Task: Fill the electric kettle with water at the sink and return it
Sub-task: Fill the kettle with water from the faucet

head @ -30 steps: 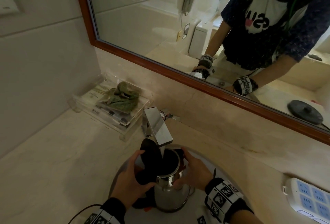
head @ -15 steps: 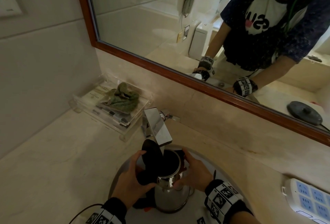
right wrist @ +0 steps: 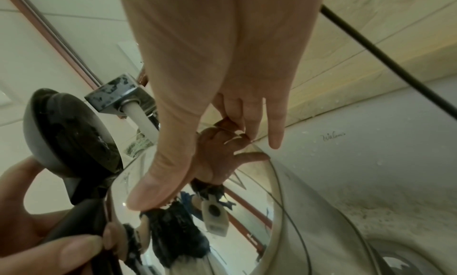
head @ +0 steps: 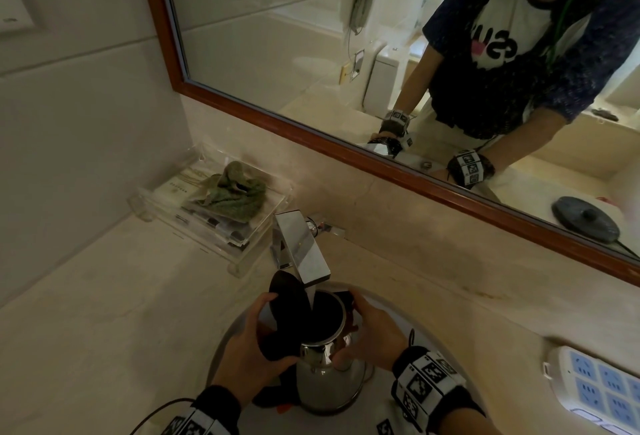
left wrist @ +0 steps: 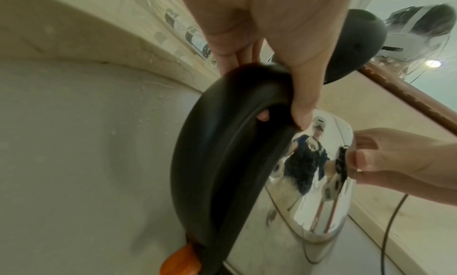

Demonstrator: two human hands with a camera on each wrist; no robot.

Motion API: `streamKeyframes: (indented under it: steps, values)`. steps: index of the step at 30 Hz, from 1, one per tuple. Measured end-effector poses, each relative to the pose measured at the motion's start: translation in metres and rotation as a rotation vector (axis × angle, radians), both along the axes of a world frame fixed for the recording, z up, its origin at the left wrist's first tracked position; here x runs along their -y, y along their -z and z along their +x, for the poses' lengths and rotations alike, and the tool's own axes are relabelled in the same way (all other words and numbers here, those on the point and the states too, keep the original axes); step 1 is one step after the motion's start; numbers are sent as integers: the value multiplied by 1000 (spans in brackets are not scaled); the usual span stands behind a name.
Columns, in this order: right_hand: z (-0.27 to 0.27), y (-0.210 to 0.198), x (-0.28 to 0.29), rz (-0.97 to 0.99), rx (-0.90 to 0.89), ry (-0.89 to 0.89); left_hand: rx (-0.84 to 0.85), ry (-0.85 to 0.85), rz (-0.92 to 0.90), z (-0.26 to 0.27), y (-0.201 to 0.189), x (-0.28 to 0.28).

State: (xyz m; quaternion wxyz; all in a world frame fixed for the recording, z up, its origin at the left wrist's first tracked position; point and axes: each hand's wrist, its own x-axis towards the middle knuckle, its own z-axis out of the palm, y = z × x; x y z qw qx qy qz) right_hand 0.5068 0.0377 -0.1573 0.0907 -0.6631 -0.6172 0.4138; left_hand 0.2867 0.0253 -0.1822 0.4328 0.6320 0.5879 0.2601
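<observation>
- The shiny stainless-steel electric kettle (head: 329,370) is being held upright in the white oval sink basin (head: 239,334), at the lower centre of the head view, directly under the flat chrome rectangular tap spout (head: 303,249).
- The curved black plastic handle (left wrist: 222,142) is being grasped by the left hand (head: 247,353), with its fingers wrapped around the upper bend; the round black hinged lid (head: 289,299) is being kept tipped open above that hand.
- The polished kettle wall is being steadied by the right hand (head: 372,332), with its thumb (right wrist: 158,173) and fingers pressed flat against the metal near the rim, so it is bracing rather than clenching.
- A white stream of water (right wrist: 146,123) is being poured from the tap into the open mouth.
- The kettle's long axis is being kept near vertical, leaning slightly toward the top of the head view; the mouth is pointing up at the spout and the handle is pointing to the lower left of the frame.
- For a good fill, the mouth is best kept centred under the stream and the lid held well back, so that no splash is being thrown onto the beige marble counter (head: 104,313).
- Judging by the angle, the water level cannot be read here; the weight is probably growing, so both hands are best kept firm.
- The white multi-socket power strip (head: 595,386) is lying at the lower right, near the basin, so drips are best kept away from it.
</observation>
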Motion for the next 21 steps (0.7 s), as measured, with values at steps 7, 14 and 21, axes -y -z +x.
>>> streamKeyframes:
  steps: [7, 14, 21]
  values:
    - [0, 2, -1, 3, 39, -11, 8, -7, 6, 0, -1, 0]
    - [0, -1, 0, -5, 9, -7, 6, 0, -10, 0, -1, 0]
    - [0, -3, 0, -18, 4, 1, 45, 4, 15, 1, -3, 1]
